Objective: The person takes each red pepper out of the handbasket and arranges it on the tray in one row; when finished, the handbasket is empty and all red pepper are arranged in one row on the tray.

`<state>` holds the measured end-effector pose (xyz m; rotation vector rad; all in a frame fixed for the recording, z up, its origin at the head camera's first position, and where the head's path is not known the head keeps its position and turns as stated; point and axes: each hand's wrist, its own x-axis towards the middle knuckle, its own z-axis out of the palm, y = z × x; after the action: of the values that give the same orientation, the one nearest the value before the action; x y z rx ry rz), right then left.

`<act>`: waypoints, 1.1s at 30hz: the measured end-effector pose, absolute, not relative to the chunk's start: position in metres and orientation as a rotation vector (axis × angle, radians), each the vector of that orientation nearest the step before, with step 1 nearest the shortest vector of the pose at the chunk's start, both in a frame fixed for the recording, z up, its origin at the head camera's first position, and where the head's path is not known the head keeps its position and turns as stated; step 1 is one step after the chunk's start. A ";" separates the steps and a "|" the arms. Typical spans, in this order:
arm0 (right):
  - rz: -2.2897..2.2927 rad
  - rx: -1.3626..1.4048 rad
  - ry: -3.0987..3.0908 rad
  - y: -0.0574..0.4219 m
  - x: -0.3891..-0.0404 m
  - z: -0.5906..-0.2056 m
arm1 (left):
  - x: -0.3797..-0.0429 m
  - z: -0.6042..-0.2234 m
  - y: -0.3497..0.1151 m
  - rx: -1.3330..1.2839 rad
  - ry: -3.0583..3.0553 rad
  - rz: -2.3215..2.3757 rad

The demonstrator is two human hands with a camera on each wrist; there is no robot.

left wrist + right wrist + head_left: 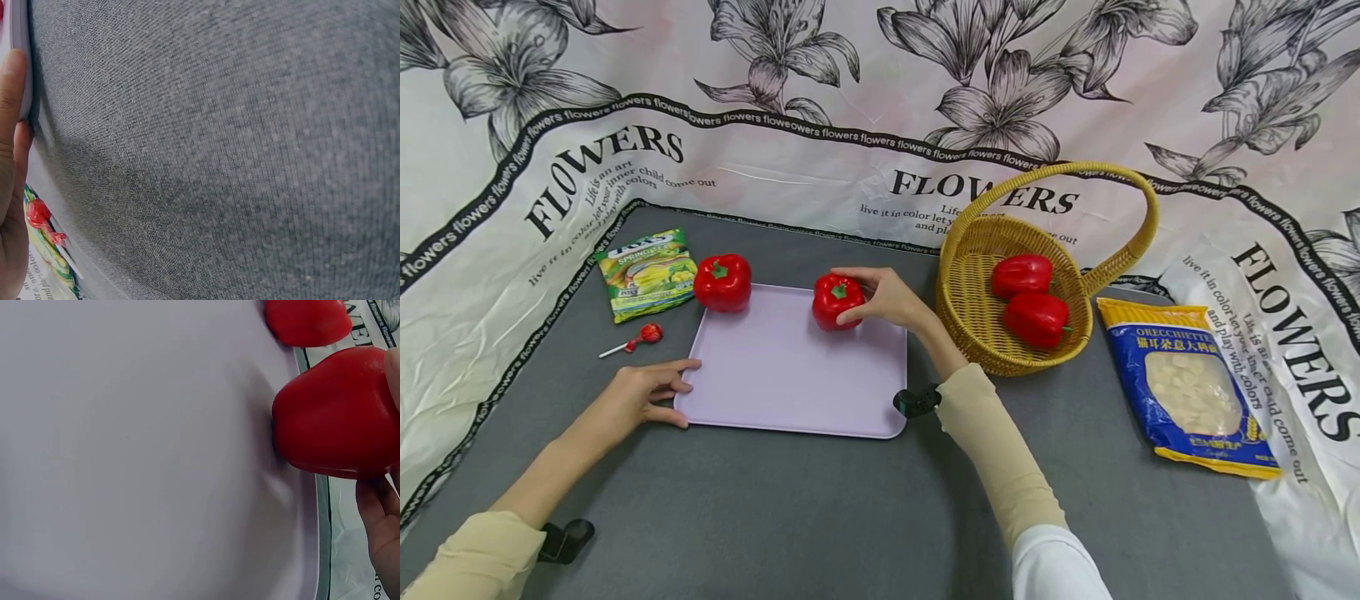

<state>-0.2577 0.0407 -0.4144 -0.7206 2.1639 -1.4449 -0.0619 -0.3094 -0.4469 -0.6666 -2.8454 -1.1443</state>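
My right hand (891, 298) grips a red bell pepper (837, 302) by its sides, at the back of a lilac tray (790, 375). In the right wrist view that bell pepper (337, 415) is tilted on its side, close to the tray's rim; whether it touches the tray I cannot tell. Another red bell pepper (722, 283) sits at the tray's back left corner. With its fingers and thumb my left hand (643, 396) touches the tray's left edge. The left wrist view catches only part of the left hand (11, 169) against the tray's side.
A yellow wicker basket (958, 325) with two red peppers (1036, 320) stands right of the tray. Farther right lies a blue pasta bag (1191, 392). A green packet (650, 275) and a red lollipop (651, 333) lie left of the tray. Flower-printed cloth (805, 158) rises behind.
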 end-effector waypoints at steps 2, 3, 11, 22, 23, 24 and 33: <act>-1.444 -0.734 2.164 0.040 -0.257 -0.415 | -0.062 -0.447 -0.309 -0.666 -2.843 -1.148; -1.442 -0.736 2.165 0.040 -0.256 -0.415 | -0.062 -0.447 -0.310 -0.668 -2.843 -1.149; -1.455 -0.807 2.060 0.046 -0.252 -0.410 | -0.061 -0.448 -0.310 -0.656 -2.840 -1.154; -1.488 -0.759 2.109 0.043 -0.256 -0.412 | -0.061 -0.448 -0.310 -0.627 -2.867 -1.131; -1.481 -0.764 2.120 0.042 -0.257 -0.412 | -0.060 -0.448 -0.310 -0.631 -2.865 -1.133; -1.472 -0.766 2.133 0.040 -0.257 -0.412 | -0.060 -0.447 -0.310 -0.637 -2.860 -1.134; -1.457 -0.712 2.157 0.026 -0.259 -0.412 | -0.060 -0.447 -0.309 -0.667 -2.826 -1.157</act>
<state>-0.2591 0.0262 -0.4119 -0.7118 2.1571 -1.4566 -0.0601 -0.3088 -0.4467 -0.6674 -2.8263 -1.1571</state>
